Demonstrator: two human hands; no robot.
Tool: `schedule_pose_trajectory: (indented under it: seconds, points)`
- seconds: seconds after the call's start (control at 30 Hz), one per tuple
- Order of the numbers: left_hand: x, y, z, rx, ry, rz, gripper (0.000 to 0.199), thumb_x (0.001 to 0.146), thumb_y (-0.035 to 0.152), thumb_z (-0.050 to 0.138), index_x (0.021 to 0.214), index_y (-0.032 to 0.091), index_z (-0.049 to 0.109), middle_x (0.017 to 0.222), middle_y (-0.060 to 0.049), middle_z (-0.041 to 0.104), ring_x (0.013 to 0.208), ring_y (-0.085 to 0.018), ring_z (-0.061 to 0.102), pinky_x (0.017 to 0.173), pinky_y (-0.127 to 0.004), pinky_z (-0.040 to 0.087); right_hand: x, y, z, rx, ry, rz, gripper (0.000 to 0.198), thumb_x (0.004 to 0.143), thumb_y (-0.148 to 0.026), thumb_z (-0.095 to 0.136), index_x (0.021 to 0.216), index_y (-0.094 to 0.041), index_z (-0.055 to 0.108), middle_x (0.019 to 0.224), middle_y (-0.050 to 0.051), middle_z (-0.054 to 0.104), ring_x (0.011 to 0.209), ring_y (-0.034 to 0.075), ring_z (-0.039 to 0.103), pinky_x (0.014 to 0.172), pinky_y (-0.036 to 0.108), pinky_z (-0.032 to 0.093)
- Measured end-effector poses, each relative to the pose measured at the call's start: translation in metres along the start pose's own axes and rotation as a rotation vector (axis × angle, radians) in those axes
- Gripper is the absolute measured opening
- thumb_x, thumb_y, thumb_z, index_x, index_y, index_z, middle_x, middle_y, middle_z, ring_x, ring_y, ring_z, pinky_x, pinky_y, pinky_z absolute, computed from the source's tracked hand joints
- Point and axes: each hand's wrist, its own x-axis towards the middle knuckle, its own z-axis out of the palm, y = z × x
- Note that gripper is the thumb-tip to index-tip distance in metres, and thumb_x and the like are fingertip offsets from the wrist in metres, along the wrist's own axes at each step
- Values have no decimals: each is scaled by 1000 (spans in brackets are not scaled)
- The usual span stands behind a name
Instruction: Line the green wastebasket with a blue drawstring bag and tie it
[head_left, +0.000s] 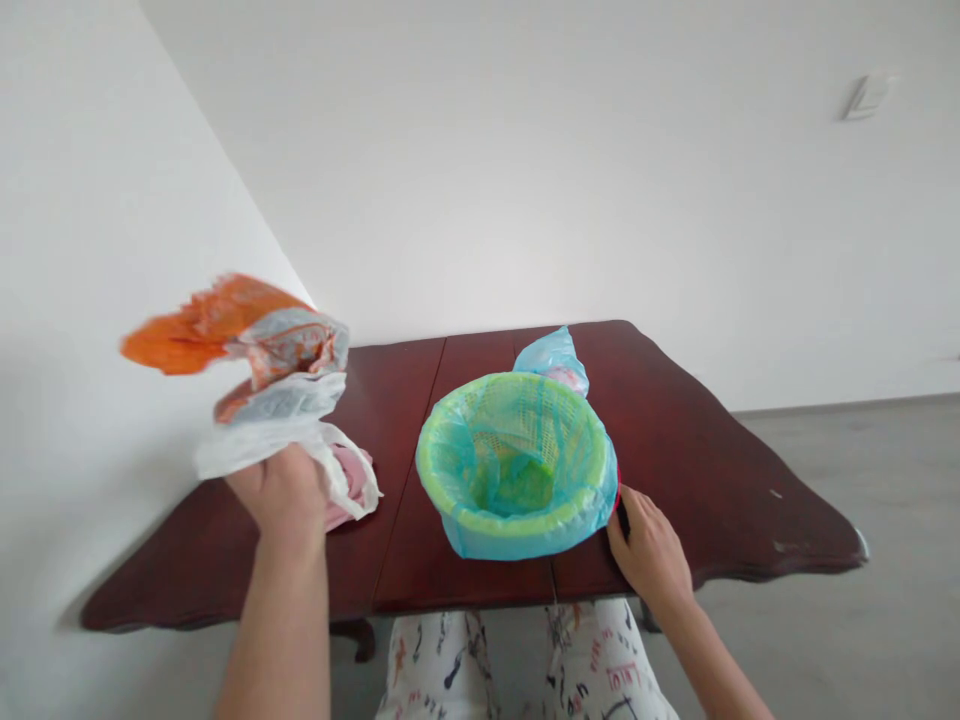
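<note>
My left hand (289,495) is raised over the left side of the table, closed around crumpled plastic bags. They are an orange-and-grey printed plastic bag (292,340) and a white plastic bag (262,440) whose loop hangs down on the right. Behind that loop, a pink cloth-like thing (352,475) shows in part. A green mesh wastebasket (442,410) stands in the middle, lined with a translucent blue bag (480,540) folded over its rim. Beside its lower right my right hand (649,545) has its fingers curled by a small red and dark thing (619,495), mostly hidden.
The dark red wooden table (697,470) has wavy edges and seams across its top. Behind the wastebasket lies a knotted blue bag (551,350) with something pinkish inside. White walls stand behind and at left; grey floor (900,500) shows at right.
</note>
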Motion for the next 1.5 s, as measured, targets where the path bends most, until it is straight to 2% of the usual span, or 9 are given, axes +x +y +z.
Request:
schedule_pose_trajectory:
  seconds: [0.07,0.27,0.4,0.53,0.73,0.9,1.13,1.33,1.5]
  points:
    - [29,39,-2,-55,35,202,22,104,42,74,121,28,71,129,-6,80,126,-34,80,122,-56,64,0,1,0,2,5,-9,36,120,-41,51,140,-21,74,131,19,85,122,38,84,110,57,68]
    - [58,121,40,382,-1041,628,17,90,26,69,105,26,75,107,-7,78,101,-31,74,99,-48,62,-1,4,2,-1,2,-26,35,121,-42,52,140,-21,72,132,18,85,121,38,84,108,57,69]
    - [38,129,106,488,-1552,613,40,87,21,80,127,28,77,102,-5,78,80,-25,68,78,-38,52,-2,2,2,9,-17,-15,31,121,-40,54,137,-23,75,138,17,85,127,38,82,111,57,68]
    - [10,111,165,429,-1911,714,46,88,12,79,129,33,85,122,-3,85,101,-26,75,86,-36,54,0,1,1,14,-22,-19,28,119,-37,54,129,-24,77,139,15,85,129,36,82,113,57,68]
    - [-23,78,192,513,-1661,876,48,91,7,77,136,22,85,142,-19,80,134,-40,72,108,-46,55,0,-1,-2,11,-23,-20,28,120,-34,53,122,-25,79,138,15,85,126,36,82,111,57,69]
    - [-29,63,185,672,-1939,567,58,88,23,84,146,19,81,124,-17,88,102,-37,81,84,-42,58,-1,0,-1,20,-3,-33,28,119,-35,54,125,-24,79,140,16,85,129,37,82,114,59,68]
    - [-27,47,188,503,-2126,399,34,98,24,70,127,25,89,131,-10,90,107,-28,84,86,-33,62,-2,4,0,15,-43,-41,26,117,-31,54,127,-24,77,142,16,84,130,38,80,113,59,67]
    - [16,54,158,349,-1768,595,53,100,29,69,151,28,82,156,-11,81,137,-34,78,122,-41,55,-4,7,0,3,-49,-49,26,116,-29,55,130,-23,76,141,16,83,130,37,79,113,58,66]
    - [45,41,88,57,-1366,458,39,119,36,52,145,28,81,148,-7,83,136,-27,78,121,-39,57,-5,7,1,11,-59,-31,25,115,-27,56,129,-23,76,138,16,84,128,36,79,113,57,65]
